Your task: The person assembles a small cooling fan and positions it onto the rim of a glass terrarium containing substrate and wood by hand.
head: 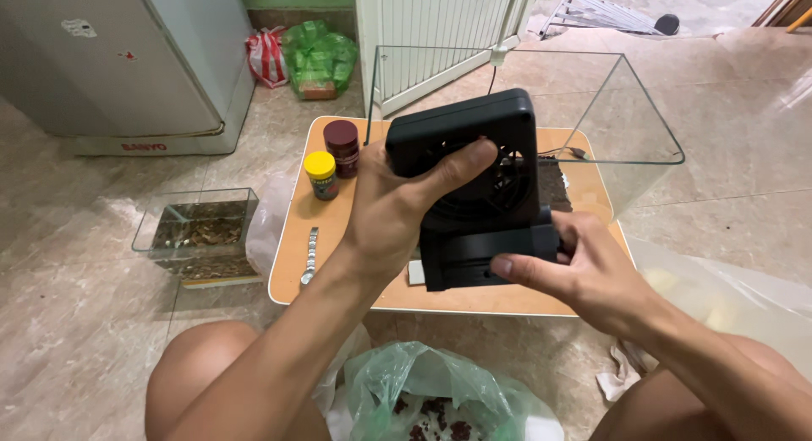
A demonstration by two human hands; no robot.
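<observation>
Left hand (393, 208) grasps the black fan unit (474, 183) by its upper frame, thumb across the grille; right hand (584, 268) pinches the clamp bracket at its lower end. Unit is held in the air above the low wooden table (292, 251), glass tank (630, 128) at 1 o'clock. Judgement: steady the frame, keep fingers off the blades, turn only the bracket.

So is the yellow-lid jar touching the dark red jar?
Apart. The head view shows a strip of table between the yellow-lid jar and the dark red jar.
</observation>
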